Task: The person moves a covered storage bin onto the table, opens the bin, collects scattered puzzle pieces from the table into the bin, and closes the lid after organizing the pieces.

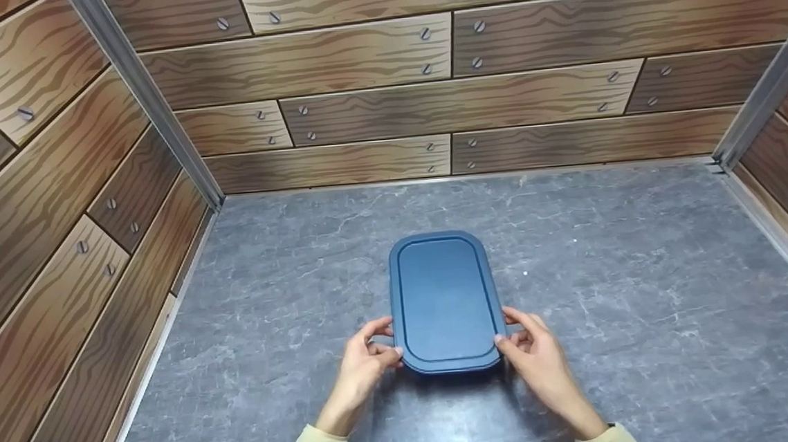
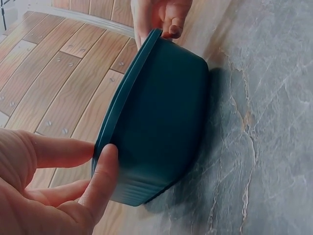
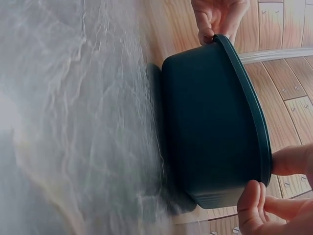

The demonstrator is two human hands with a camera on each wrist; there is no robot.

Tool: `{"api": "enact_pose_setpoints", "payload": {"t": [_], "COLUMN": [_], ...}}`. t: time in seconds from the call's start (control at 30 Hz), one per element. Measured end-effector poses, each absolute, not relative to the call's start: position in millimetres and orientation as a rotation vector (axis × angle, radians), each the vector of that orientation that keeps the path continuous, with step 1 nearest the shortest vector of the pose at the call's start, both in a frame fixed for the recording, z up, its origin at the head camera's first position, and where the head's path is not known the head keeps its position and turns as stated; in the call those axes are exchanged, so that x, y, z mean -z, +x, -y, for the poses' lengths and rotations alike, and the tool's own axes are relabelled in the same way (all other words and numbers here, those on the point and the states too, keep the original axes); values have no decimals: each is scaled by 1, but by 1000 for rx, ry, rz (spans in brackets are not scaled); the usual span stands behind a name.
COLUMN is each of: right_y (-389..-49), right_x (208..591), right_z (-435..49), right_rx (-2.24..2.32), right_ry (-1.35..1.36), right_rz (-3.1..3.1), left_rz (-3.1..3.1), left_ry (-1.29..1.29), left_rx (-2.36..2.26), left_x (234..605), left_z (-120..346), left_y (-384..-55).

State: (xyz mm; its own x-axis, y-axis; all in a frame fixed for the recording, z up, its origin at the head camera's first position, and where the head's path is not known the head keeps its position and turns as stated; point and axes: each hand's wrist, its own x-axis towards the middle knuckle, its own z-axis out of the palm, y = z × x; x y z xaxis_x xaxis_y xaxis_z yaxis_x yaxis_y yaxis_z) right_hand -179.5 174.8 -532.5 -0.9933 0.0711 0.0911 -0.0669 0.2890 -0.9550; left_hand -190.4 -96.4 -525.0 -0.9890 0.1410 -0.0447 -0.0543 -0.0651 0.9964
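A blue rectangular plastic container (image 1: pixel 447 300) with rounded corners has a flat lid on top, its long side pointing away from me. My left hand (image 1: pixel 364 365) pinches the lid's rim near the front left corner. At the front right corner my right hand (image 1: pixel 537 356) grips the same rim, thumb on top. Both wrist views show the container's dark side wall (image 2: pixel 156 112) tapering down to the grey tabletop (image 3: pixel 98 122), with a shadow along its base. Whether the base touches the surface I cannot tell. What the container holds is hidden.
The grey marbled table (image 1: pixel 647 266) is bounded by a wood-plank patterned back wall (image 1: pixel 359 112) and similar side walls. Metal posts (image 1: pixel 157 106) stand at the back corners. Tiny white specks lie right of the container.
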Motion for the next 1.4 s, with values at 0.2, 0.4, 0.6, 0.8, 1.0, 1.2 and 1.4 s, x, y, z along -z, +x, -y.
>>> {"api": "enact_pose_setpoints", "payload": {"t": [0.2,0.4,0.6,0.8,1.0,1.2,1.4], "right_y": [-182,-195,-213,-220,-218,-219,-217], "right_x": [532,533,532,537,539,540,542], "right_z": [-178,-179,-170,-154,-147,-148,-148], "right_rx": [-1722,-1374,-1047,-840,-804,-752,-733], "right_ry": [54,248,490,614,627,641,626], "right_rz": [2455,2474,2547,2636,2667,2685,2708], "left_rz": [-2314,-3039,-3371,-3210,-3167,-3208,-3237], "left_ry": [123,291,661,716,724,699,680], "left_rx": [-2059,-1635,-1216,-980,-786,-611,-556], "left_x": [525,522,525,532,540,538,541], "left_z": [97,93,79,63,56,53,51], "left_y": [-189,-188,-196,-199,-200,-199,-197]}}
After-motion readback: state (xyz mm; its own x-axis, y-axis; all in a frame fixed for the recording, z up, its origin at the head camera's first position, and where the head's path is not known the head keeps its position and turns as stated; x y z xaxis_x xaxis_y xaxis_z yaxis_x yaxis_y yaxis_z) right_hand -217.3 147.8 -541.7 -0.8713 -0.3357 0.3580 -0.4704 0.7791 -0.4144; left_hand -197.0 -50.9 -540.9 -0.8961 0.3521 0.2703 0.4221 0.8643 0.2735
